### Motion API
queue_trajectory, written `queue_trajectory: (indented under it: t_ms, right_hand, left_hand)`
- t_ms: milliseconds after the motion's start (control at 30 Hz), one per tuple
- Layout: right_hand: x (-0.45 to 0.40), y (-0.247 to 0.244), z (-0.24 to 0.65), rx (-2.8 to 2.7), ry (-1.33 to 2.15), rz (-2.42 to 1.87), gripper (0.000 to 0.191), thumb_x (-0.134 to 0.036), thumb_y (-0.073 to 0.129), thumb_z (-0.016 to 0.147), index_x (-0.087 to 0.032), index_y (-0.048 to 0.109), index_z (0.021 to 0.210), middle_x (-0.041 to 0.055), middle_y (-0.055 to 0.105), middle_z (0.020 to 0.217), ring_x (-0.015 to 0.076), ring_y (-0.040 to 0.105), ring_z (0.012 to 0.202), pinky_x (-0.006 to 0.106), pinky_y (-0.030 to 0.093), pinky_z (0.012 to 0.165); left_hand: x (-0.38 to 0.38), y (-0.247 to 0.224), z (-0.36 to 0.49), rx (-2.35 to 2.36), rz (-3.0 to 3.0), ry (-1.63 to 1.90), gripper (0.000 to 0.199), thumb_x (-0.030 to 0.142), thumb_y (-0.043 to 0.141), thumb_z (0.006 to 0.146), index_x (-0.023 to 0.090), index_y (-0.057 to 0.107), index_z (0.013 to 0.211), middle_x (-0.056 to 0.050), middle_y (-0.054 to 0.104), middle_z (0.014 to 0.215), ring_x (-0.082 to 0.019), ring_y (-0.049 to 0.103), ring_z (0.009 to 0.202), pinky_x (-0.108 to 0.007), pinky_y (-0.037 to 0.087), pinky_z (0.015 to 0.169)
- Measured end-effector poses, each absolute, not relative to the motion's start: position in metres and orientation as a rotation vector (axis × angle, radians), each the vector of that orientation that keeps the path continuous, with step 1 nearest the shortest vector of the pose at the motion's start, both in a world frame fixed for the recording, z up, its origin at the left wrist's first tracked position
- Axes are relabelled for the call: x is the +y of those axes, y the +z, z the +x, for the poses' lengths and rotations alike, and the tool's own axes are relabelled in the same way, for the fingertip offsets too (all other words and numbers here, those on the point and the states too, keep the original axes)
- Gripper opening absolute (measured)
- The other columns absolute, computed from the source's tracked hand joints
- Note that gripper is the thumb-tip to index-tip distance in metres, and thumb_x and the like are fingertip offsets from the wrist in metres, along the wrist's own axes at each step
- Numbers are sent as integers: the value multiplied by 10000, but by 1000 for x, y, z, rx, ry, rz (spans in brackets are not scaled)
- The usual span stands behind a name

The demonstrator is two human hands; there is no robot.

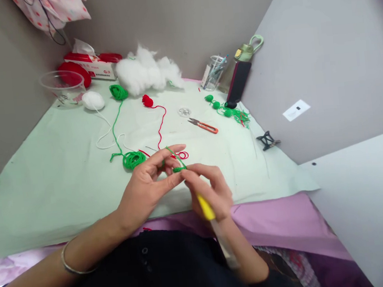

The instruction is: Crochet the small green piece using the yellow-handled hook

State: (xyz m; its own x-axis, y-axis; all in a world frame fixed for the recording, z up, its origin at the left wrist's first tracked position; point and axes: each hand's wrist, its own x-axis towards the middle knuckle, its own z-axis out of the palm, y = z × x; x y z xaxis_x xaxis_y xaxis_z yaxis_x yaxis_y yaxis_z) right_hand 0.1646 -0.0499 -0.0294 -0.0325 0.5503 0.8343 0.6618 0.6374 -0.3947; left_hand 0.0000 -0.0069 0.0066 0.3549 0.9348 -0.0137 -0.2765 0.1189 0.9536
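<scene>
My left hand (144,184) pinches a small piece of green crochet (179,169) between thumb and fingers. A strand of green yarn (171,151) runs over its raised index finger. My right hand (212,189) is closed around a crochet hook (205,206) with a yellow and whitish handle, blurred by motion. The hook's tip is hidden at the green piece, where the fingertips of both hands meet. Beside my left hand lies a loose coil of green yarn (134,160), linked by a strand to a green ball (119,92). Red yarn loops (183,155) lie just behind the fingers.
Orange thread snips (206,126) and a small clear dish (184,112) lie mid-table. Behind are white stuffing (147,71), a white yarn ball (93,100), red yarn (147,101), a plastic tub (62,90) and a tissue box (103,68). Small green pieces (228,112), a cup (212,76) and a phone (239,81) stand right.
</scene>
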Motion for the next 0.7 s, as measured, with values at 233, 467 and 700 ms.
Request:
queue_trajectory:
  t_ms: [233, 467, 700]
  right_hand:
    - [-43, -23, 162, -1303, 339, -873, 251, -199, 545, 1040, -289, 763, 1126, 32, 743, 914, 160, 669, 741, 334, 569, 643]
    - [-38, -20, 157, -1305, 451, -892, 200, -248, 586, 1035, -273, 773, 1099, 39, 804, 1003, 176, 723, 827, 353, 605, 730]
    - [-41, -29, 153, -1452, 166, -949, 309, -130, 619, 996, -321, 764, 1190, 40, 773, 1055, 175, 735, 894, 335, 627, 740]
  left_hand:
    - [-2, 12, 1, 618, 722, 861, 297, 219, 863, 813, 207, 839, 1109, 31, 561, 771, 1, 235, 483, -183, 269, 444]
    - [-8, 7, 0, 682, 1035, 931, 419, 220, 837, 855, 343, 792, 1253, 19, 573, 924, -63, 496, 674, -166, 460, 580]
    - [-10, 5, 4, 737, 938, 1007, 412, 260, 866, 839, 312, 802, 1243, 18, 637, 895, -79, 549, 719, -171, 506, 656]
